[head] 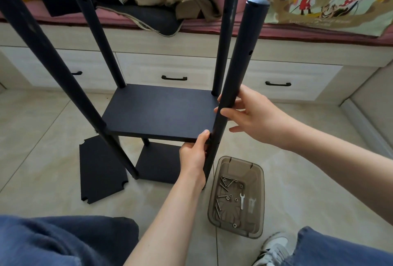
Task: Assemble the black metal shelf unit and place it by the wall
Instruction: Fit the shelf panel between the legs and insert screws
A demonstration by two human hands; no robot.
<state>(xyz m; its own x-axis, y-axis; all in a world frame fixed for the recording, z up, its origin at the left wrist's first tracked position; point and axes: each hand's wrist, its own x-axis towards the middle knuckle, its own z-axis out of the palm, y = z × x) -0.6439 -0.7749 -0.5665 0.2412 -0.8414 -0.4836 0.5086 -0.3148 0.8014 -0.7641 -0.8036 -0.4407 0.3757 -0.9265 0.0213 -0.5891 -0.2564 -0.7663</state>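
The black shelf unit stands on the tiled floor with several upright poles, a middle board (161, 112) and a lower board (158, 165). My left hand (194, 155) grips the near right pole (236, 78) just under the middle board's corner, thumb on the board's edge. Higher up the same pole, my right hand (253, 114) holds it with the thumb behind and the fingers loosely curled round the front. A loose black board (101, 167) with notched corners lies flat on the floor to the left.
A clear brown plastic tray (258, 199) with several screws, washers and a small spanner (242, 200) sits on the floor to the right of the unit. A bed base with drawers (174, 72) runs behind. My knees and a shoe (274, 248) are in front.
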